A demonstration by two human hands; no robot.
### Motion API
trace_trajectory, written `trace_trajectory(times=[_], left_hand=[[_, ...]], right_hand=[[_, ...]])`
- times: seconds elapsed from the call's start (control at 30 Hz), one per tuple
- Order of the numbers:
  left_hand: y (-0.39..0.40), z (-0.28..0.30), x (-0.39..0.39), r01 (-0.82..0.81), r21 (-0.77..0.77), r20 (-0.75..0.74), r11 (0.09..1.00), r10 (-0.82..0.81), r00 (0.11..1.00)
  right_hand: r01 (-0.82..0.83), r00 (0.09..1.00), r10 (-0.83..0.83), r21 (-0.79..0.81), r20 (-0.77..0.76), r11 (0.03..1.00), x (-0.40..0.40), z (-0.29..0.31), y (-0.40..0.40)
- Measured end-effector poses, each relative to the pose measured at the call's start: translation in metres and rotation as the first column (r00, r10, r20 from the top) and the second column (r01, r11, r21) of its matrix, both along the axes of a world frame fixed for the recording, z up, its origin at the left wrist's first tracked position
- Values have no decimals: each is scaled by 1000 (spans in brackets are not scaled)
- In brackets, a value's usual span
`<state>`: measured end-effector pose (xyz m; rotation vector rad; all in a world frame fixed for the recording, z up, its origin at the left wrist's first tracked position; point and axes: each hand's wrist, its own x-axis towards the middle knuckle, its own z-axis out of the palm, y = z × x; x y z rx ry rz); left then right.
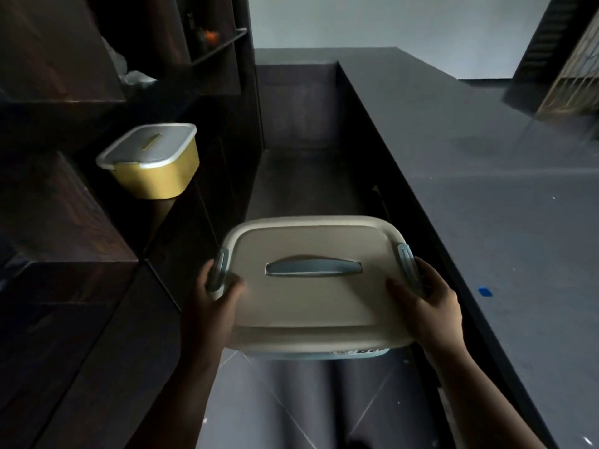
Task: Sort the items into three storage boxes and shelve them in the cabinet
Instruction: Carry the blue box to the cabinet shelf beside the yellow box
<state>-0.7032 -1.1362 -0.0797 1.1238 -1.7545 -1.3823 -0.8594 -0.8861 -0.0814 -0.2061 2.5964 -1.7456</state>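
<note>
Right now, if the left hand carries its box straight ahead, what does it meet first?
Probably nothing soon: the left hand, gripping the beige box, faces the open gap beside the counter. The yellow box sits off to the left. Depth unclear.

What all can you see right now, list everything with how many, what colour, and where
Storage box with blue handle: one, cream lid, held in the foreground.
Yellow storage box: one, white lid, on a cabinet shelf at left.
Cabinet: one, dark wood, left side.
Counter: one, dark grey, right side.
Blue tape mark: one, on the counter.
Left hand: grips the cream box's left end.
Right hand: grips its right end.
</note>
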Motion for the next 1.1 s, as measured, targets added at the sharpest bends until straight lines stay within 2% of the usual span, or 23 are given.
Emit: trace_trajectory(times=[0.4,0.47,0.6,0.77,1.1], left_hand=[[-80,-13,-201,-69,-61,41,996,71,997],[-95,-8,-231,-97,-109,36,989,101,994],[-123,3,-273,-129,-242,131,962,164,978],[-178,0,-318,-229,-192,125,954,255,959],[-334,-4,-408,-285,-104,95,953,295,951]], right_hand=[[-129,991,131,-43,39,991,-231,-16,-101],[-147,988,149,-49,36,988,-265,-9,-121],[-201,977,205,-62,52,978,-322,-1,-165],[-250,966,253,-45,54,967,-381,-2,-234],[-308,951,308,-1,13,951,-481,4,-403]])
